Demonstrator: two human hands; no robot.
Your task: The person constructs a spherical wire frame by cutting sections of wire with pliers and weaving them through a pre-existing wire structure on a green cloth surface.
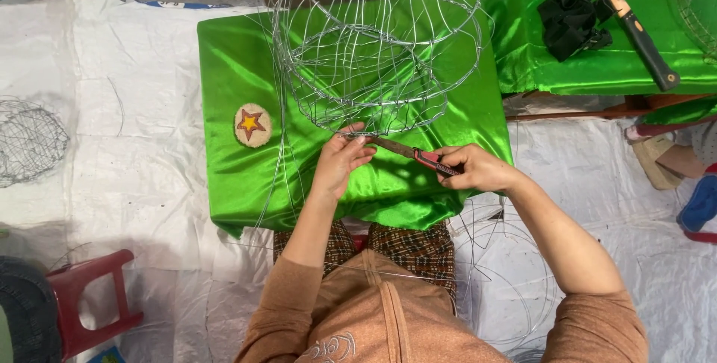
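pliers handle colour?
Red with black, on the pliers held in the right hand; head view shows it.

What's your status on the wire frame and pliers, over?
Left hand pinching wire frame rim. Right hand gripping red-handled pliers, tip at rim. Star disc lies apart, left.

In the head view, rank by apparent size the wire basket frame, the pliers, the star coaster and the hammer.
1. wire basket frame
2. hammer
3. pliers, partly hidden in the right hand, so unsure against the hammer
4. star coaster
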